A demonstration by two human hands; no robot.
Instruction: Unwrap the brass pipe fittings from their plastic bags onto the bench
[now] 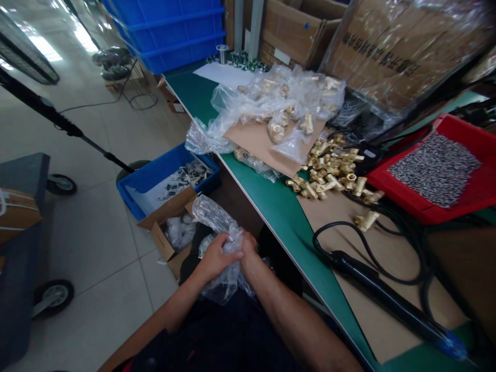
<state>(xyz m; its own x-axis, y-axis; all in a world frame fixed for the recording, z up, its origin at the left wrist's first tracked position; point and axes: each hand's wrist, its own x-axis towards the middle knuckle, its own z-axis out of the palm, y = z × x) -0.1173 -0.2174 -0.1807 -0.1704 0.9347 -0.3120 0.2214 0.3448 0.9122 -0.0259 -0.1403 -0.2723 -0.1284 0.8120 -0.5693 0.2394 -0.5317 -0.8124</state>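
Head view | left hand (218, 257): thumb and fingers pinching the clear plastic bag (225, 284) | right hand (248, 245): against the bag, fingers hidden, can't tell their grip | bag: over the lap, outside the table's (253, 195) front edge | brass fittings (329, 166): heaped between that edge and the red bin (437, 204)

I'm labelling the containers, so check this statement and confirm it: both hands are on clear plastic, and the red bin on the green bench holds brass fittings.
One thing is wrong: the head view shows the red bin on the green bench holding small silvery metal pieces, not brass fittings.
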